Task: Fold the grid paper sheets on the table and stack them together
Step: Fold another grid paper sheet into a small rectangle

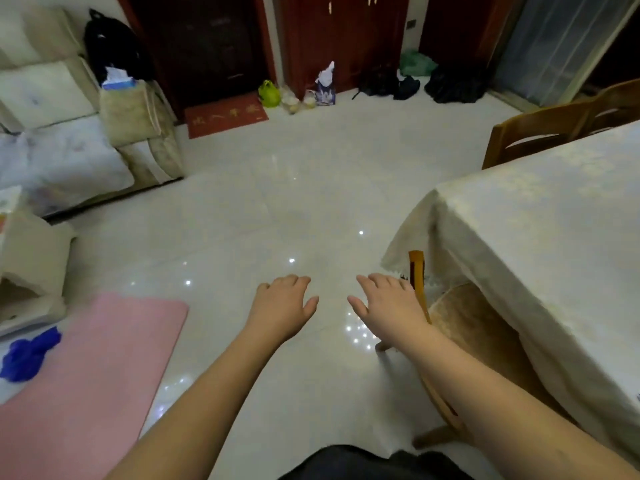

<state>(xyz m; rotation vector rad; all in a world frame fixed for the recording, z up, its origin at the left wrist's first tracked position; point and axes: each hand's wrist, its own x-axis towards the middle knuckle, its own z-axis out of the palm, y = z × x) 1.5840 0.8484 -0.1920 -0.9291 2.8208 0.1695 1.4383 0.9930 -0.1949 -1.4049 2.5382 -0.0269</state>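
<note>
From the head camera, both bare forearms are reaching forward over the glossy pale floor (277, 188). The left hand (282, 306) is hanging palm down with its fingers loosely bent and its thumb out to the side, holding nothing. The right hand (388, 303) is spreading palm down with fingers relaxed and apart, also holding nothing; it is hovering just in front of the top of a wooden chair (417, 271) that is standing tucked against the surface.

The surface (540, 230) is lying at about 3 o'clock from the hands, draped in a cream patterned cloth whose corner is hanging down beside the chair. No grid paper sheets are showing on the part of it in view, so where they lie cannot be told. A second wooden chair (540, 133) is standing at the far side, at about 2 o'clock.

At 8 o'clock a pink mat (93, 368) is lying on the floor, with a crumpled blue item (29, 355) at its left edge. At 10 o'clock a pale sofa (62, 147) is sitting with a tissue box (117, 79) on its arm. At 12 o'clock a red doormat (225, 116) is lying before a dark door; it is carrying gold characters too blurred to read. A green bag (269, 93) is sitting just right of it.
</note>
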